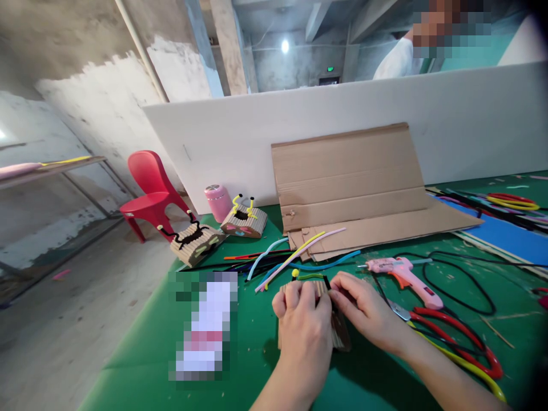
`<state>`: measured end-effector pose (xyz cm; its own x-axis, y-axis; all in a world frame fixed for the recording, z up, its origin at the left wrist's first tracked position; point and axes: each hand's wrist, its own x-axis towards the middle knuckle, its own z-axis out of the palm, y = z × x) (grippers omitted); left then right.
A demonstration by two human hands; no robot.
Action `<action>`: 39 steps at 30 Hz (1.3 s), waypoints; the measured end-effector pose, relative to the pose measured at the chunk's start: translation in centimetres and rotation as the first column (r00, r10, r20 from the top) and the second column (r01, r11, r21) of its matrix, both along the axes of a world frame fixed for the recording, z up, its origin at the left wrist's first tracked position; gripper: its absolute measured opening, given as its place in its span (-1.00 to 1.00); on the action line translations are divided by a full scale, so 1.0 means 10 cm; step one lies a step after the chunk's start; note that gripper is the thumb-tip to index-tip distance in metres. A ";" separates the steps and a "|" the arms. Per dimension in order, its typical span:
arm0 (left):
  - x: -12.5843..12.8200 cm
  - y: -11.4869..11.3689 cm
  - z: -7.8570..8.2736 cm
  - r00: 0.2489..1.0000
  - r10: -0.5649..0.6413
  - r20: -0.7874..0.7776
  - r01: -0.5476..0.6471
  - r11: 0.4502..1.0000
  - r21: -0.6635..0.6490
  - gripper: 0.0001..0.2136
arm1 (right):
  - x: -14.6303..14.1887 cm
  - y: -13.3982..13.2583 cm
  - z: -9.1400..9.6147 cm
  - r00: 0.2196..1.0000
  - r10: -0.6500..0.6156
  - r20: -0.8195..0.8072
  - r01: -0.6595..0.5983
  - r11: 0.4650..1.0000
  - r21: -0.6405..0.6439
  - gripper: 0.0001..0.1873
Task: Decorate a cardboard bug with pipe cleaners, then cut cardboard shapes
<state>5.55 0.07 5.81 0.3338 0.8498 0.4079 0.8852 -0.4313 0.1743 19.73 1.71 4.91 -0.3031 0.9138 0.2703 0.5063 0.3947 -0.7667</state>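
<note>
My left hand (305, 319) is wrapped over the top of a small corrugated cardboard craft (283, 334) on the green table, covering much of it. A yellow-tipped pipe cleaner (295, 274) stands up from its far side. At the craft's right edge, the fingertips of my right hand (358, 305) pinch a black pipe cleaner (327, 283), whose lower part is hidden. Two similar crafts sit farther left: one with black feelers (196, 246), one with yellow feelers (245, 222).
Right of my hands lie a pink glue gun (405, 274) with its cord and red-handled scissors (460, 337). Loose pipe cleaners (295, 260) lie beyond the craft, before folded cardboard (351, 171). A blurred-out phone-like shape (208, 325) is at left; a pink canister (217, 202) stands behind.
</note>
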 end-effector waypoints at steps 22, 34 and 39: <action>-0.62 0.16 -0.45 0.742 0.034 0.669 0.019 0.997 -0.072 -0.79 | 0.17 -0.12 -0.47 0.989 0.127 -0.079 -0.140 0.974 -0.178 0.07; -0.64 0.05 -0.46 0.741 0.104 0.664 -0.042 0.993 -0.108 -0.76 | 0.30 -0.01 -0.50 0.946 -0.141 -0.291 0.106 0.986 -0.132 -0.52; -0.66 0.10 -0.55 0.674 0.083 0.734 0.046 0.987 -0.154 -0.68 | 0.24 0.17 -0.53 0.915 -0.366 -0.169 0.374 0.928 0.015 -0.75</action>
